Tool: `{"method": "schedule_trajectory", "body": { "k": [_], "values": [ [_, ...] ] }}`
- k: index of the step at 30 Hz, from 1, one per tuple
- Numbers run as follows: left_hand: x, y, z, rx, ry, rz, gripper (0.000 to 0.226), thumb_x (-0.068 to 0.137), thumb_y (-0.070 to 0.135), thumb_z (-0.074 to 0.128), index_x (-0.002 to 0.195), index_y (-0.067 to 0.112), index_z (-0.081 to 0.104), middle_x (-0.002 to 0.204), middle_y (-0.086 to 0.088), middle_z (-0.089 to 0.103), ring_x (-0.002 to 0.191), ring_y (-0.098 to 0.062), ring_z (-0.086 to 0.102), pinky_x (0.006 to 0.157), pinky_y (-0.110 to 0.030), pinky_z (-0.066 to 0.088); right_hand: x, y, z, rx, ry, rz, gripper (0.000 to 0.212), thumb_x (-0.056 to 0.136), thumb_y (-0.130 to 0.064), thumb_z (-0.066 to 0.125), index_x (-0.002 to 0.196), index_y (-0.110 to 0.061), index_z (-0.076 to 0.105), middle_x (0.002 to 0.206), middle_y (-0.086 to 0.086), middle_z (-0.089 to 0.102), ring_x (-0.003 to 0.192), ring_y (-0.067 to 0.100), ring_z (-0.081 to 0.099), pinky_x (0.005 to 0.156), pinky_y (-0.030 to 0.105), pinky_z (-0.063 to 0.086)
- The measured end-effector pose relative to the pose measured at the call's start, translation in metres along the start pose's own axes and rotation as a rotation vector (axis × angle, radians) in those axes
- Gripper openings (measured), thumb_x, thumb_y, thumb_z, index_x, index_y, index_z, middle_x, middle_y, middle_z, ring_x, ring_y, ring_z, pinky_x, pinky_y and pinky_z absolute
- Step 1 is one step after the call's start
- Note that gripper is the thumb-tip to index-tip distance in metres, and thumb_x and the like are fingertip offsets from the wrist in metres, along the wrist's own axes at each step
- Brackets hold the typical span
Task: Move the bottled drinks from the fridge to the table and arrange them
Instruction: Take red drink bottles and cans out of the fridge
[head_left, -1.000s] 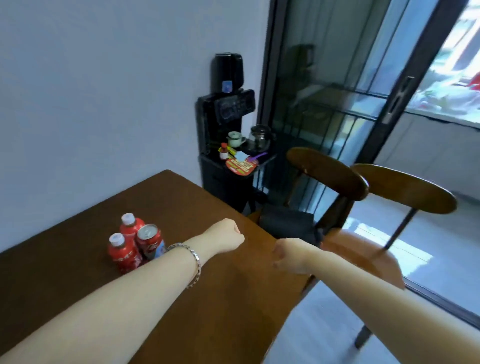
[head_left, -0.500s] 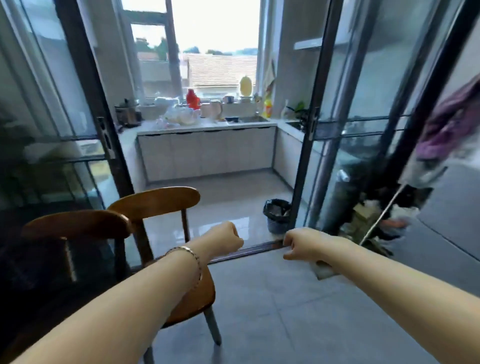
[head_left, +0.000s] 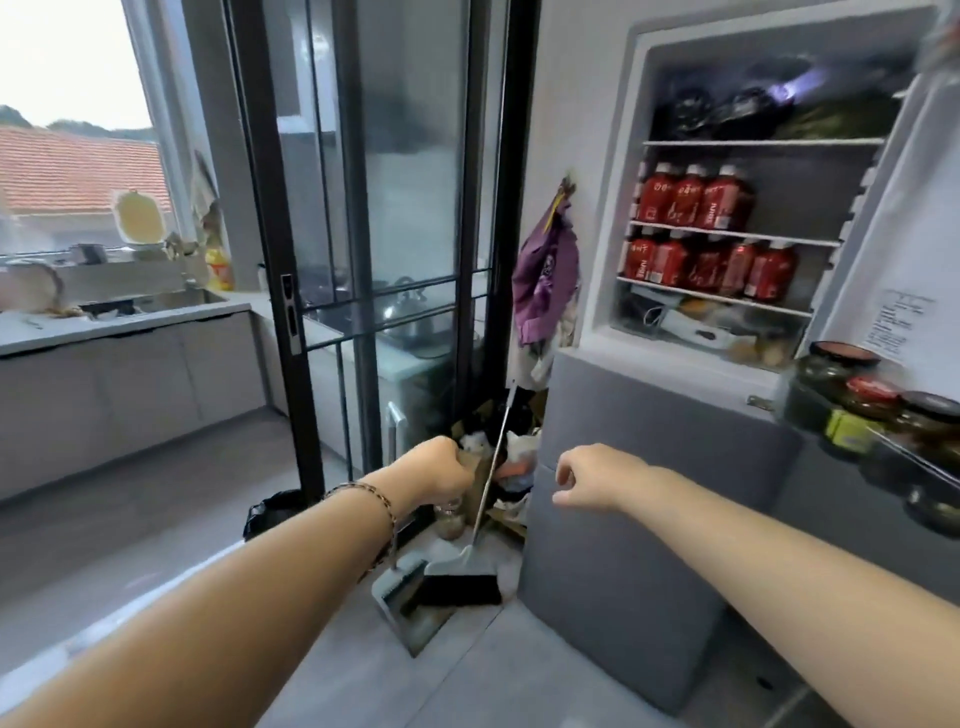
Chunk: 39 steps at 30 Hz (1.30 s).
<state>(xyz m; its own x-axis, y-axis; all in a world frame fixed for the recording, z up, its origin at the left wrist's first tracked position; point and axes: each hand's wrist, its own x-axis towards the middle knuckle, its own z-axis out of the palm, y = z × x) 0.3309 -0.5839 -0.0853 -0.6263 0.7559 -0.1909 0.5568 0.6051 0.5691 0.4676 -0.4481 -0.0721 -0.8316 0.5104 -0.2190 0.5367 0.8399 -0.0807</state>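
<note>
Fetch leg: fridge (head_left: 649, 493) open ahead-right, red bottled drinks on two middle shelves, upper row (head_left: 688, 200) over lower row (head_left: 711, 265), worktop out of view. Left hand (head_left: 441, 470) balled into an empty fist, right hand (head_left: 597, 475) loosely curled and empty, both low and well short of the shelves. Next, probably: raise right hand to the lower row, wrap round one body, lift clear without knocking neighbours.

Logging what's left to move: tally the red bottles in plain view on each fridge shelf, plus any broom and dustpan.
Red bottles, upper shelf: 3
Red bottles, lower shelf: 5
Broom: 1
Dustpan: 1
Total: 10
</note>
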Motion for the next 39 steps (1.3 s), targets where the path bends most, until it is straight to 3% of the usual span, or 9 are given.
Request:
{"method": "schedule_trajectory", "body": {
  "k": [4,7,11,18,22,25,29,34,39],
  "values": [
    [0.1,0.048,-0.011,0.032,0.004,0.132,0.015,0.09,0.017,0.051,0.095,0.007,0.061,0.071,-0.004,0.056,0.069,-0.019,0.055,0.065,-0.028,0.046,0.055,0.044,-0.031,0.002,0.075,0.106,0.035,0.089,-0.034,0.054,0.114,-0.01,0.061,0.118,0.009,0.063,0.106,0.028,0.06,0.089,0.039,0.05],
    [0.17,0.088,-0.028,0.06,-0.008,0.233,0.01,0.087,0.013,0.051,0.081,0.008,0.056,0.064,-0.004,0.053,0.059,-0.018,0.05,0.053,-0.024,0.042,0.091,0.082,-0.066,0.012,0.102,0.219,0.035,0.091,-0.036,0.055,0.115,-0.011,0.06,0.117,0.007,0.062,0.105,0.026,0.059,0.088,0.038,0.05],
    [0.252,0.146,-0.04,0.064,0.005,0.376,0.011,0.082,0.009,0.049,0.072,0.007,0.054,0.066,-0.012,0.054,0.062,-0.023,0.051,0.06,-0.027,0.042,0.134,0.141,-0.103,0.05,0.173,0.356,0.036,0.09,-0.036,0.056,0.115,-0.012,0.06,0.118,0.009,0.061,0.105,0.025,0.059,0.09,0.036,0.049],
    [0.387,0.253,-0.026,-0.051,0.057,0.501,0.014,0.086,0.012,0.049,0.098,0.009,0.057,0.096,-0.014,0.066,0.092,-0.03,0.064,0.074,-0.034,0.051,0.212,0.259,-0.153,-0.081,0.281,0.485,0.032,0.091,-0.037,0.051,0.113,-0.016,0.06,0.118,0.004,0.061,0.107,0.024,0.057,0.085,0.035,0.048],
    [0.458,0.314,-0.016,-0.187,0.134,0.552,0.019,0.087,0.013,0.051,0.105,0.009,0.053,0.096,-0.008,0.063,0.08,-0.021,0.06,0.07,-0.03,0.048,0.266,0.328,-0.19,-0.18,0.455,0.495,0.025,0.09,-0.031,0.051,0.11,-0.016,0.058,0.113,0.005,0.061,0.1,0.026,0.059,0.074,0.032,0.044],
    [0.499,0.354,-0.02,-0.314,0.187,0.599,0.028,0.089,0.017,0.054,0.116,0.015,0.046,0.1,0.001,0.055,0.083,-0.015,0.057,0.072,-0.026,0.047,0.304,0.369,-0.224,-0.116,0.655,0.492,0.028,0.09,-0.033,0.052,0.113,-0.018,0.056,0.116,0.004,0.06,0.103,0.023,0.058,0.08,0.033,0.046],
    [0.568,0.403,-0.038,-0.479,0.323,0.65,0.054,0.085,0.025,0.059,0.134,0.024,0.036,0.13,-0.005,0.041,0.103,-0.019,0.054,0.086,-0.031,0.049,0.364,0.414,-0.27,0.137,0.963,0.46,0.047,0.091,-0.037,0.052,0.134,-0.021,0.044,0.139,0.01,0.038,0.126,0.029,0.04,0.1,0.039,0.039],
    [0.631,0.441,-0.057,-0.534,0.448,0.662,0.058,0.083,0.038,0.061,0.135,0.034,0.035,0.14,-0.006,0.026,0.126,-0.031,0.04,0.101,-0.049,0.043,0.427,0.433,-0.303,0.331,1.045,0.502,0.052,0.089,-0.048,0.052,0.137,-0.032,0.038,0.155,0.014,-0.004,0.141,0.04,0.006,0.112,0.052,0.025],
    [0.687,0.478,-0.065,-0.419,0.438,0.624,0.059,0.087,0.053,0.051,0.141,0.041,0.03,0.149,-0.01,0.015,0.137,-0.034,0.017,0.112,-0.05,0.026,0.481,0.446,-0.323,0.379,1.059,0.523,0.07,0.082,-0.061,0.053,0.143,-0.038,0.026,0.153,0.013,-0.025,0.142,0.043,-0.008,0.112,0.058,0.021]
  ]
}}
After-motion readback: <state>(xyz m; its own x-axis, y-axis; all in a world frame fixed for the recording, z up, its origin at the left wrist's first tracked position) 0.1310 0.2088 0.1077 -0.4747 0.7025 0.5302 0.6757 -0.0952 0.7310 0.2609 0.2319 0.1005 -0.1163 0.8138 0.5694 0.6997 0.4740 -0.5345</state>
